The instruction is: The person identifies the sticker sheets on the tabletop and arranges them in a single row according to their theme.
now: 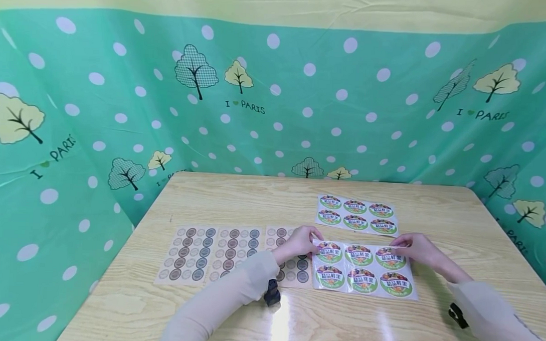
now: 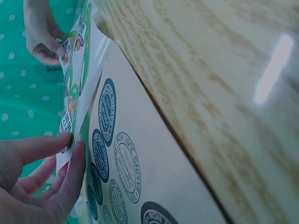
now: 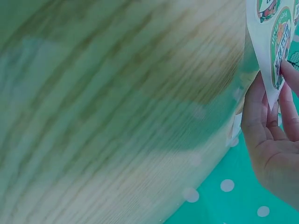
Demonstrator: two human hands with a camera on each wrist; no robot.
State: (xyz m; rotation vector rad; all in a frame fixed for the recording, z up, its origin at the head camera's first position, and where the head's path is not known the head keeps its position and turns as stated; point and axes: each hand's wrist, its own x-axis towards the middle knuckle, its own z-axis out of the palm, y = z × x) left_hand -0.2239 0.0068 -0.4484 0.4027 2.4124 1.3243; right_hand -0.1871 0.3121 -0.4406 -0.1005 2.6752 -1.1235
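Note:
Both hands hold one white sticker sheet (image 1: 345, 273) printed with oval green fruit labels. At its far left corner, my left hand (image 1: 300, 241) pinches the edge between thumb and fingers, as the left wrist view shows. My right hand (image 1: 418, 250) pinches the far right corner the same way, with the thumb on the printed face in the right wrist view. The sheet is raised and tilted at its far edge. Just beyond it lies a second fruit-label sheet (image 1: 342, 221). Beside and partly below the left hand is a brown sheet of round stamp-like stickers (image 2: 140, 154).
Two more brown round-sticker sheets (image 1: 215, 238) (image 1: 170, 267) lie side by side to the left on the wooden table (image 1: 236, 199). A green dotted cloth (image 1: 274, 130) hangs behind and at both sides. Black wrist straps (image 1: 272, 293) show under the sleeves.

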